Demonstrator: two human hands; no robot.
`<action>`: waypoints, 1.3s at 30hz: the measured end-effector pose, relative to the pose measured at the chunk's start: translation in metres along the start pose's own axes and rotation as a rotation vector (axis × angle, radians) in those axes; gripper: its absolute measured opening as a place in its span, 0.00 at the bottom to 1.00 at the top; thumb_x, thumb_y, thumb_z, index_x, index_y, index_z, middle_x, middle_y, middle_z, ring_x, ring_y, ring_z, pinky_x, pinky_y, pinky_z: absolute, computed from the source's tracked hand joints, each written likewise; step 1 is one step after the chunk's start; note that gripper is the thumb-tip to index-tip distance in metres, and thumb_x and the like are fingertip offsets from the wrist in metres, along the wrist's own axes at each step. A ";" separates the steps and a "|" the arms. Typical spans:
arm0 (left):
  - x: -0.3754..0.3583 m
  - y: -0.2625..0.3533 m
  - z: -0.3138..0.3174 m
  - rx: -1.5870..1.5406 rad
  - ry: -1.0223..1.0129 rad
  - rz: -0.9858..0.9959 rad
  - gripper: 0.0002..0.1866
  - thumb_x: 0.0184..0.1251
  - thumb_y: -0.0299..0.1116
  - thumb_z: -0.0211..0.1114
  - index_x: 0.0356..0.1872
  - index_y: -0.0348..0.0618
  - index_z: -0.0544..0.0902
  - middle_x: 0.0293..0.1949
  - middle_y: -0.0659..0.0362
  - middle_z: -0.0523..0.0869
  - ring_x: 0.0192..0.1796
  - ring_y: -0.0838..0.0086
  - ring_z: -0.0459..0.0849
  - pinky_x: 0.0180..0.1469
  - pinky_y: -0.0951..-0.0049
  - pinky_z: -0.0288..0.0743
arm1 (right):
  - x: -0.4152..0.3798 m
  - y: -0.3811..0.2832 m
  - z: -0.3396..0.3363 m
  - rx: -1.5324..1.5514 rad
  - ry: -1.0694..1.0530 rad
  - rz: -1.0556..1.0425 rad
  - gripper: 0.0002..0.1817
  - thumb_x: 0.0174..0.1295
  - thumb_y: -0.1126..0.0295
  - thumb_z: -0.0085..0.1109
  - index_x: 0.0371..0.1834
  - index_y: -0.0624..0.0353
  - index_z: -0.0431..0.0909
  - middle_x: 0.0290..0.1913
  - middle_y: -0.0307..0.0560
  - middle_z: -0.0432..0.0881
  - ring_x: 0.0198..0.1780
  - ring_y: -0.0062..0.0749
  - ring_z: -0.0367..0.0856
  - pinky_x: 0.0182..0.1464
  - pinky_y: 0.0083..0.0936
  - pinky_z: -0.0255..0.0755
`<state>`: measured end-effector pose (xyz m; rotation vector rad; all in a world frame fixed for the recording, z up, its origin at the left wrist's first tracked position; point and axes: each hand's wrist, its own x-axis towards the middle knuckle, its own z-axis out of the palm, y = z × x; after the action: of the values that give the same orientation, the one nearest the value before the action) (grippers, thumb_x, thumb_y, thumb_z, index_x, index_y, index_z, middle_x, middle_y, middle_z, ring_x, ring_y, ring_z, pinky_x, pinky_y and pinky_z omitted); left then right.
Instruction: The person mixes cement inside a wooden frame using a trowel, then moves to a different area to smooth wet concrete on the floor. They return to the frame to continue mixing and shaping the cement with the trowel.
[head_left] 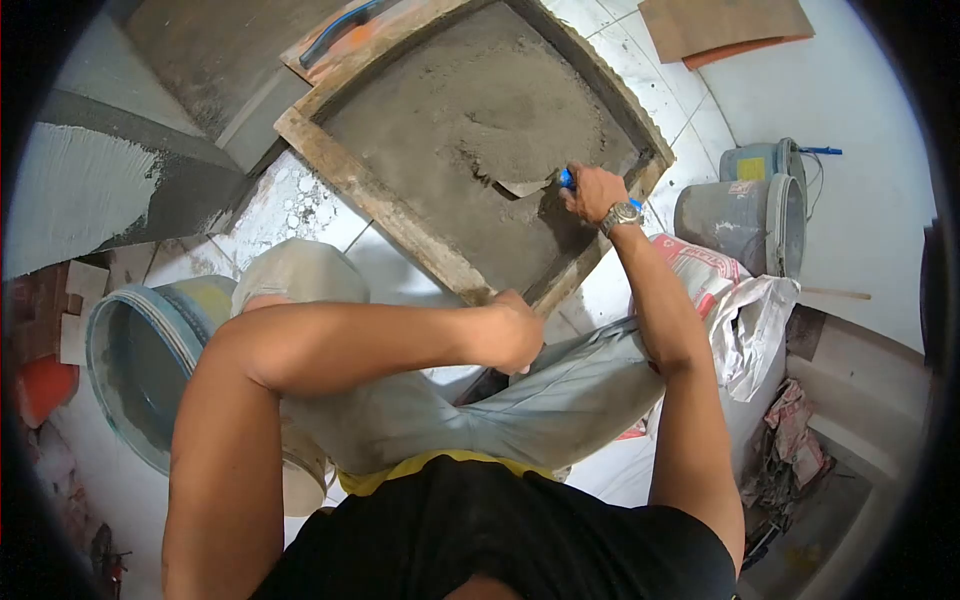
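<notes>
My right hand (596, 192), with a metal watch on its wrist, is closed round the blue handle of a trowel (522, 187). The trowel's blade lies in grey wet mortar (420, 150), partly sunk into it. This mortar fills a shallow wooden-sided mixing box (385, 218) in front of me. My left hand (512, 335) is curled into a fist at the box's near corner, above my legs. Its fingers face away from view, so I cannot see what they hold, if anything.
Buckets (735, 220) stand on the right beside a cement bag (690, 262). A large bucket (125, 370) of grey liquid is at my left. A blue-handled tool (335, 32) lies beyond the box's far left edge. A brown board (725, 28) leans at the upper right.
</notes>
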<state>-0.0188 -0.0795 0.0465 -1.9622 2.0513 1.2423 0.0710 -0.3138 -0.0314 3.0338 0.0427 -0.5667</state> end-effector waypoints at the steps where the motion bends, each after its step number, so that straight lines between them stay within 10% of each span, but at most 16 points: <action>1: 0.000 0.001 -0.001 -0.004 0.014 -0.006 0.18 0.66 0.49 0.63 0.47 0.48 0.87 0.46 0.62 0.88 0.47 0.63 0.87 0.45 0.57 0.78 | -0.003 0.001 -0.007 -0.013 0.002 -0.009 0.16 0.57 0.57 0.59 0.41 0.55 0.79 0.37 0.58 0.84 0.41 0.55 0.83 0.43 0.46 0.76; 20: -0.002 0.009 -0.012 0.105 0.031 0.072 0.10 0.53 0.32 0.69 0.38 0.45 0.89 0.40 0.58 0.89 0.42 0.65 0.87 0.43 0.62 0.74 | -0.009 -0.012 -0.056 0.343 0.738 0.067 0.18 0.52 0.66 0.63 0.41 0.63 0.71 0.37 0.62 0.78 0.40 0.59 0.79 0.42 0.44 0.73; 23: 0.003 0.010 -0.007 0.106 0.060 0.066 0.10 0.55 0.33 0.68 0.37 0.45 0.89 0.40 0.58 0.89 0.42 0.64 0.87 0.43 0.61 0.73 | -0.007 -0.006 -0.052 0.310 0.296 0.102 0.19 0.54 0.63 0.62 0.40 0.67 0.71 0.29 0.66 0.79 0.35 0.62 0.79 0.40 0.46 0.72; 39: 0.006 0.010 -0.001 0.106 0.010 0.085 0.12 0.57 0.32 0.67 0.42 0.42 0.88 0.45 0.53 0.88 0.45 0.59 0.86 0.44 0.58 0.74 | 0.007 -0.113 -0.020 0.388 0.059 -0.203 0.21 0.60 0.60 0.57 0.43 0.69 0.67 0.27 0.71 0.79 0.33 0.68 0.80 0.37 0.53 0.74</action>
<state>-0.0282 -0.0861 0.0494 -1.8575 2.1782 1.1146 0.0806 -0.1996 -0.0205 3.4501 0.2770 -0.5550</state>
